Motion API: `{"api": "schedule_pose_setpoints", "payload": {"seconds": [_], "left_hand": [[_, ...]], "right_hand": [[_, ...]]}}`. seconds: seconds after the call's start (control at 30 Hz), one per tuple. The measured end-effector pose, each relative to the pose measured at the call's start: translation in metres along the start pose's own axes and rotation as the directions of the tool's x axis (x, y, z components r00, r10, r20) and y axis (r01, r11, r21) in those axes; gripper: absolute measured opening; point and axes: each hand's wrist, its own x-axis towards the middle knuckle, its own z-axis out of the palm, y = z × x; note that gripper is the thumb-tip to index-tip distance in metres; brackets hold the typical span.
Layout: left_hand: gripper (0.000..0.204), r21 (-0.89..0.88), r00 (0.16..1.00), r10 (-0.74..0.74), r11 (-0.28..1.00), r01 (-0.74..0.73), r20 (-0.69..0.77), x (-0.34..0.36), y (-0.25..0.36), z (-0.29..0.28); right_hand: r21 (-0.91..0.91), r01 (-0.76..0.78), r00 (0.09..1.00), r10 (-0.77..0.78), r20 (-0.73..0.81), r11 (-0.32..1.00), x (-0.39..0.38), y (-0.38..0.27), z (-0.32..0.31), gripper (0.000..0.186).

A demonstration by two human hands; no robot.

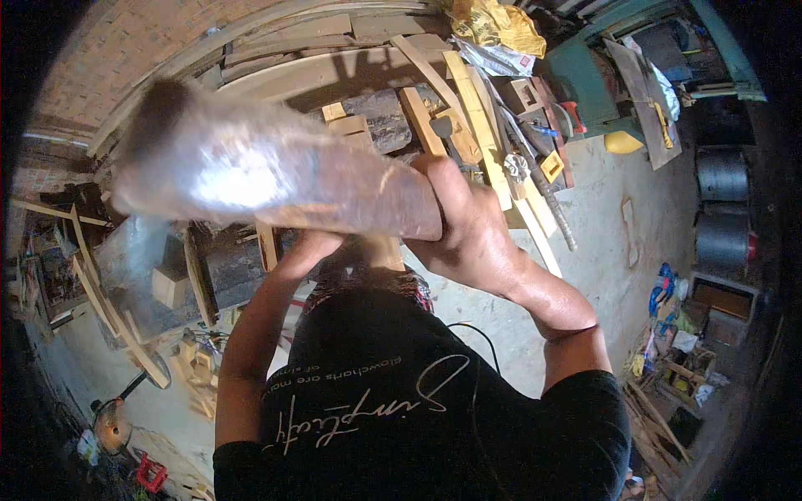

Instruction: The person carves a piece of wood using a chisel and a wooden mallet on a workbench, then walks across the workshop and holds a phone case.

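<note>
A broad, shiny brown-grey piece (276,175), smeared by motion, stretches across the upper left close to the camera; its exact kind I cannot make out. My right hand (472,225) is closed round its right end, with the thumb along the top. Its far left end is dark and blurred. My left hand (322,244) lies under and behind this piece, close to a pale wooden block (382,252) in front of my lap. The left fingers are hidden, so what they hold cannot be seen.
A dark workbench (376,113) ahead bears wooden pieces, long yellow strips (476,108) and tools. A yellow bag (499,27) sits at the back. On the left are a cut wooden block (170,280) and a fan (112,424); at the right, metal drums (723,240).
</note>
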Motion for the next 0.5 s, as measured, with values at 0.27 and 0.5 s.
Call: {"api": "schedule_pose_setpoints", "payload": {"seconds": [0.27, 0.5], "left_hand": [[0.032, 0.788, 0.967, 0.253, 0.594, -0.162, 0.008, -0.003, -0.009, -0.006], [0.048, 0.11, 0.988, 0.11, 0.986, -0.123, 0.111, -0.003, -0.01, -0.016]], "right_hand": [[-0.312, -0.135, 0.915, 0.239, 0.325, 0.94, -0.001, 0.014, 0.008, 0.039], [-0.167, -0.123, 0.945, 0.167, 0.282, 0.978, 0.006, 0.02, 0.024, 0.049]]}}
